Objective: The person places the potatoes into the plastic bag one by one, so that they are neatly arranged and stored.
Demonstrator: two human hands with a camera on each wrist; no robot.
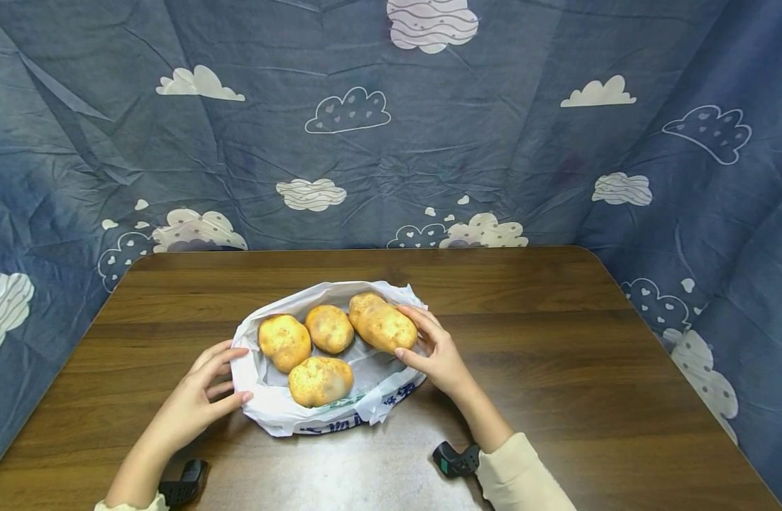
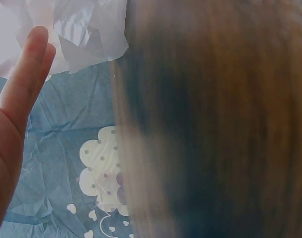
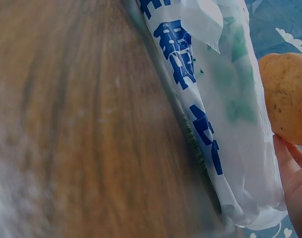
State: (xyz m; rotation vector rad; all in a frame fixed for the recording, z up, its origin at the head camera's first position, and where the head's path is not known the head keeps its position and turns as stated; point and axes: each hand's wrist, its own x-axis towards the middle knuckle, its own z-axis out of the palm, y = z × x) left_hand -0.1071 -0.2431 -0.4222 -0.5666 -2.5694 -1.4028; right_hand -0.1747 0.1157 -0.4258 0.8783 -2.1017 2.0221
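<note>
A white plastic bag (image 1: pixel 263 419) with blue print lies on the table, its mouth spread wide and its rim rolled outward. Several potatoes (image 1: pixel 329 328) lie inside. My right hand (image 1: pixel 445 362) grips one potato (image 1: pixel 391 329) at the bag's right side, thumb in front and fingers behind; in the right wrist view that potato (image 3: pixel 287 99) shows above the bag's edge. Another potato (image 1: pixel 363 303) is partly hidden behind it. My left hand (image 1: pixel 189 401) touches the bag's left side with thumb and fingers apart; the left wrist view shows fairly straight fingers (image 2: pixel 34 54) against the plastic.
The brown wooden table (image 1: pixel 589 383) extends on both sides of the bag. Behind it hangs a blue cloth (image 1: pixel 480 156) with a cloud pattern. A black wrist device (image 1: pixel 455 460) sits at the right wrist, another black device (image 1: pixel 185 484) at the left.
</note>
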